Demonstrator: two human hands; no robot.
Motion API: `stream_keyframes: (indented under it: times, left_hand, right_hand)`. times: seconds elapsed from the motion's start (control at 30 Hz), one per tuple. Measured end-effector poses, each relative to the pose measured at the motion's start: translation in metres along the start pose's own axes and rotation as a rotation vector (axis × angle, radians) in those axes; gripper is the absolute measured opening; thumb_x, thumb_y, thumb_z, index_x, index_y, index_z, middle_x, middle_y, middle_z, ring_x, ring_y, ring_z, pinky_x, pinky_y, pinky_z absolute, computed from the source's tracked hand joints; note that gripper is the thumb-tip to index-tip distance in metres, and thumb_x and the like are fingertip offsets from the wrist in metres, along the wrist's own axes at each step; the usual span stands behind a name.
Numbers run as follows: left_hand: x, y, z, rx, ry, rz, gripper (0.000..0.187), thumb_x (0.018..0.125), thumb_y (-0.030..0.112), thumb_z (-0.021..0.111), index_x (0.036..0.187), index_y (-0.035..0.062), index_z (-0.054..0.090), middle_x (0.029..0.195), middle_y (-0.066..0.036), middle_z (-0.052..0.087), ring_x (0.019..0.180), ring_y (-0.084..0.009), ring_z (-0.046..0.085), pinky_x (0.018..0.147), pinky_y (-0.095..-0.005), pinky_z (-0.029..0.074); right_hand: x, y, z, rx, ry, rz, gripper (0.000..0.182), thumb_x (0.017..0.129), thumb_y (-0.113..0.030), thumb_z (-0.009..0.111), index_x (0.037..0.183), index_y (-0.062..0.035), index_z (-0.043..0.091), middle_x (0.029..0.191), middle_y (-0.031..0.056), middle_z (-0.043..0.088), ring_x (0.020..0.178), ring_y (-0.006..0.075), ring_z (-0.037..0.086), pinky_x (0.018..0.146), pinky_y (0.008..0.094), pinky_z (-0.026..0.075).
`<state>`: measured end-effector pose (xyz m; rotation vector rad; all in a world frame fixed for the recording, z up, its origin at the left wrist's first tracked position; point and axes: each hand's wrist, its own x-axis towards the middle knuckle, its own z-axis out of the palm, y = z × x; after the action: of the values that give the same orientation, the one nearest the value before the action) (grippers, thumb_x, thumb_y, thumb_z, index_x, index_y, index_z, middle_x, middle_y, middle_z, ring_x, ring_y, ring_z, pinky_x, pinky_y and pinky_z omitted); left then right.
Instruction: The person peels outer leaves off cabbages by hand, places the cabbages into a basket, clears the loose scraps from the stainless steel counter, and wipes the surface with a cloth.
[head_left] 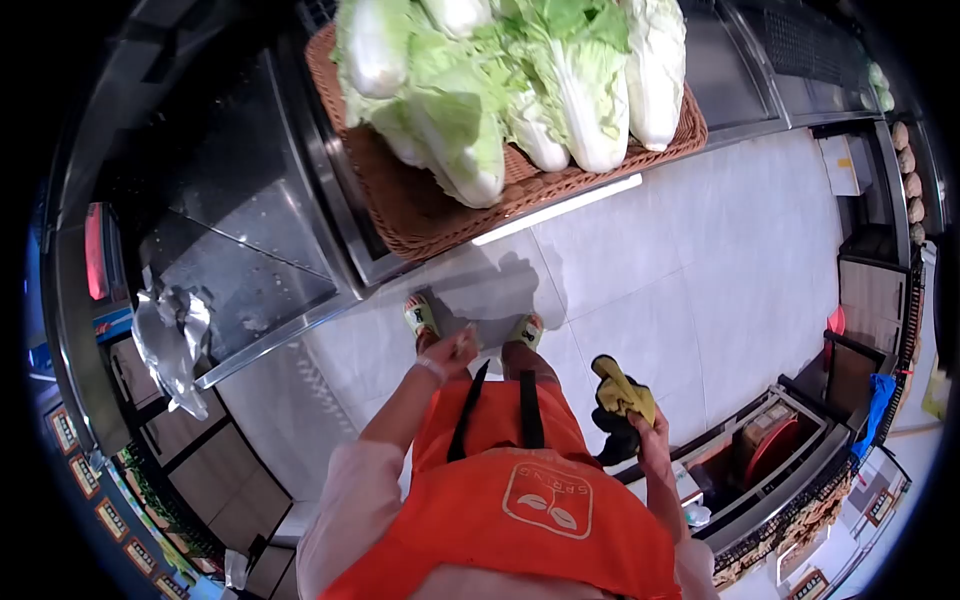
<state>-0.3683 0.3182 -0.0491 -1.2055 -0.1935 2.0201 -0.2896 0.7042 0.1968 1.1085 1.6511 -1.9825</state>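
And the right hand (652,430) pinches gloves (628,397), lower right; left hand (455,349), centre, curled, can't tell how tightly!

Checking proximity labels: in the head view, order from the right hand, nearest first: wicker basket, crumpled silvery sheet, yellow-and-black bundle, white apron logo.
1. Yellow-and-black bundle: in the right hand.
2. White apron logo: on the person's front, left of that hand.
3. Wicker basket: ahead, at the top of the view.
4. Crumpled silvery sheet: far left.
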Motion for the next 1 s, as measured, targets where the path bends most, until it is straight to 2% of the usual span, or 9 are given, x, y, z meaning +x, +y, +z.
stream_keyframes:
  times: [0.07, 0.13, 0.23, 0.3, 0.43, 0.6, 0.63, 0.83, 1.0]
  left_hand:
    - [0.087, 0.019, 0.036, -0.046, 0.272, 0.264, 0.015, 0.086, 0.016, 0.059, 0.085, 0.0021, 0.053, 0.078, -0.010, 0.054, 0.063, -0.0196, 0.056, 0.050, -0.0283, 0.050]
    - [0.150, 0.052, 0.106, 0.069, 0.023, 0.560, 0.035, 0.087, 0.026, 0.056, 0.101, -0.0055, 0.052, 0.098, -0.017, 0.055, 0.089, -0.0305, 0.056, 0.075, -0.0410, 0.056]
    - [0.205, 0.098, 0.148, -0.399, -0.248, 0.250, 0.044, 0.092, 0.025, 0.041, 0.128, -0.0010, 0.042, 0.139, -0.023, 0.030, 0.128, -0.0398, 0.030, 0.084, -0.0449, 0.052]
    - [0.248, 0.122, 0.131, -0.214, -0.312, 0.203, 0.043, 0.091, 0.026, 0.044, 0.127, 0.0024, 0.045, 0.137, -0.019, 0.036, 0.124, -0.0387, 0.036, 0.083, -0.0446, 0.053]
    - [0.240, 0.076, 0.157, -0.165, -0.110, 0.898, 0.036, 0.094, 0.015, 0.031, 0.123, 0.0016, 0.048, 0.120, -0.010, 0.056, 0.111, -0.0211, 0.053, 0.095, -0.0377, 0.047]
    - [0.240, 0.045, 0.113, 0.122, -0.048, 0.505, 0.023, 0.083, 0.013, 0.065, 0.104, 0.0094, 0.058, 0.102, -0.001, 0.064, 0.100, -0.0167, 0.059, 0.081, -0.0266, 0.051]
    - [0.188, -0.008, 0.160, 0.312, 0.215, 0.589, 0.023, 0.081, 0.016, 0.067, 0.102, 0.0096, 0.059, 0.101, -0.001, 0.064, 0.095, -0.0159, 0.061, 0.078, -0.0251, 0.052]
    - [0.075, -0.094, 0.179, 1.211, 0.061, 0.384, 0.024, 0.086, 0.030, 0.062, 0.092, 0.0074, 0.065, 0.081, 0.000, 0.063, 0.071, -0.0080, 0.059, 0.065, -0.0207, 0.049]
    - [-0.032, -0.098, 0.184, 1.424, -0.083, 0.395, 0.034, 0.090, 0.037, 0.054, 0.096, 0.0068, 0.068, 0.083, -0.001, 0.063, 0.075, -0.0069, 0.058, 0.065, -0.0217, 0.048]
  right_hand:
    - [-0.003, 0.019, -0.022, 0.017, 0.079, 0.086, 0.034, 0.080, 0.001, 0.056, 0.114, 0.0012, 0.055, 0.104, 0.0070, 0.061, 0.094, 0.0140, 0.057, 0.084, 0.0259, 0.044]
    - [-0.008, 0.043, -0.038, 0.084, 0.124, 0.113, 0.034, 0.080, 0.000, 0.057, 0.114, 0.0012, 0.055, 0.104, 0.0072, 0.061, 0.094, 0.0146, 0.057, 0.084, 0.0263, 0.045]
    - [-0.016, 0.067, -0.052, 0.139, 0.132, 0.068, 0.035, 0.080, -0.002, 0.057, 0.115, 0.0008, 0.054, 0.105, 0.0079, 0.061, 0.094, 0.0161, 0.058, 0.083, 0.0279, 0.046]
    - [-0.020, 0.059, -0.043, 0.200, 0.132, 0.113, 0.037, 0.080, -0.004, 0.058, 0.117, 0.0007, 0.053, 0.106, 0.0087, 0.060, 0.094, 0.0176, 0.058, 0.084, 0.0291, 0.046]
    - [-0.012, 0.078, -0.050, 0.249, 0.085, 0.153, 0.040, 0.078, -0.007, 0.060, 0.117, 0.0014, 0.052, 0.106, 0.0103, 0.060, 0.095, 0.0195, 0.059, 0.085, 0.0307, 0.046]
    - [-0.011, 0.035, -0.025, 0.213, 0.013, 0.056, 0.032, 0.080, -0.006, 0.059, 0.112, 0.0010, 0.055, 0.103, 0.0096, 0.061, 0.093, 0.0168, 0.059, 0.084, 0.0298, 0.046]
    - [-0.012, 0.030, -0.025, 0.203, 0.004, 0.032, 0.031, 0.080, -0.005, 0.059, 0.111, 0.0010, 0.055, 0.102, 0.0094, 0.061, 0.092, 0.0167, 0.059, 0.084, 0.0299, 0.046]
    - [-0.008, 0.007, -0.025, 0.188, -0.043, 0.001, 0.029, 0.080, -0.003, 0.059, 0.108, 0.0009, 0.056, 0.100, 0.0082, 0.061, 0.089, 0.0157, 0.059, 0.078, 0.0279, 0.048]
    - [-0.011, -0.038, 0.010, 0.021, -0.185, -0.059, 0.031, 0.080, -0.003, 0.055, 0.111, 0.0019, 0.055, 0.099, 0.0082, 0.062, 0.086, 0.0157, 0.060, 0.076, 0.0272, 0.049]
